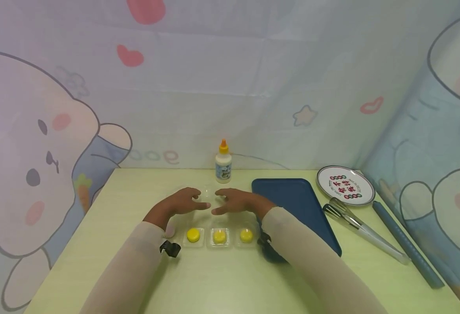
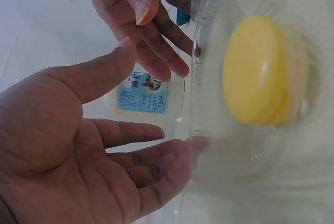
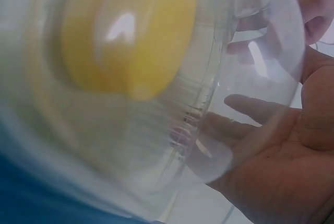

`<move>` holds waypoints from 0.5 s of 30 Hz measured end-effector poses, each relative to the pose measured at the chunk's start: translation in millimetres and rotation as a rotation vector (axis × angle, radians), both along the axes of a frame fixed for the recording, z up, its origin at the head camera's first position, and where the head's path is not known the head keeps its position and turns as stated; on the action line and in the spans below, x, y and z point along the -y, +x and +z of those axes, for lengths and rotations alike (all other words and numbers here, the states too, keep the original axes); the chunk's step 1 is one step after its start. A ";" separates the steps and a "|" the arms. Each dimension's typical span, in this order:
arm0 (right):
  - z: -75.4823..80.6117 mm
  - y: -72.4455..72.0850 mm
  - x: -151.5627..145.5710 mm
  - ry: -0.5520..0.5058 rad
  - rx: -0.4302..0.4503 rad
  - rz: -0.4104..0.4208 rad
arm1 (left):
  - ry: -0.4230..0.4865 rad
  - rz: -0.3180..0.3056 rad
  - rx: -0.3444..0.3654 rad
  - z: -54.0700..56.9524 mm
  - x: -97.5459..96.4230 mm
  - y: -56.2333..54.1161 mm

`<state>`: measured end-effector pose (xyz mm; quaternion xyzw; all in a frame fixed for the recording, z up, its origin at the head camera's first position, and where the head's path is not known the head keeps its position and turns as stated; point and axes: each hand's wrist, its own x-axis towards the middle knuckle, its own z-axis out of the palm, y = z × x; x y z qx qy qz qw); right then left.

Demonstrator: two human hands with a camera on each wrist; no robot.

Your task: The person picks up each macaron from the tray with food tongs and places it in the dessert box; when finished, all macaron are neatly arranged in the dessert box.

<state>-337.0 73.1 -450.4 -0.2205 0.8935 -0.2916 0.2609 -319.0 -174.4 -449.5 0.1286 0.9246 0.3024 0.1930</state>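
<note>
Three yellow macarons, the left (image 1: 193, 235), middle (image 1: 219, 237) and right (image 1: 247, 236), sit in clear plastic boxes in a row on the table. Just beyond the row, my left hand (image 1: 177, 202) and right hand (image 1: 236, 201) face each other with a gap between them, fingers loosely bent and spread. Faint clear plastic (image 1: 208, 191) shows past the fingertips. In the left wrist view the left palm (image 2: 78, 166) is bare. A domed clear cover (image 3: 261, 62) stands over the macaron in the right wrist view, overlapping the right fingers. Something pale pink (image 1: 170, 230) lies beside the left wrist, partly hidden.
A glue-like bottle with an orange tip (image 1: 223, 168) stands at the back edge. A dark blue tray (image 1: 292, 196) lies under the right forearm. Farther right are a printed plate (image 1: 345, 186), a whisk-like metal tool (image 1: 361, 226) and a long grey-blue bar (image 1: 408, 244). Printed cloth (image 1: 230, 78) hangs behind.
</note>
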 end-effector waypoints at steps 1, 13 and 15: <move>0.2 0.6 0.1 0.000 -0.001 -0.001 | -0.005 0.002 -0.003 -0.1 -0.1 0.1; 1.6 2.8 -1.4 -0.026 -0.006 -0.015 | 0.058 0.020 -0.025 1.7 1.8 3.3; 2.2 2.7 -2.8 -0.061 -0.027 -0.029 | 0.082 0.010 -0.050 2.1 2.1 3.3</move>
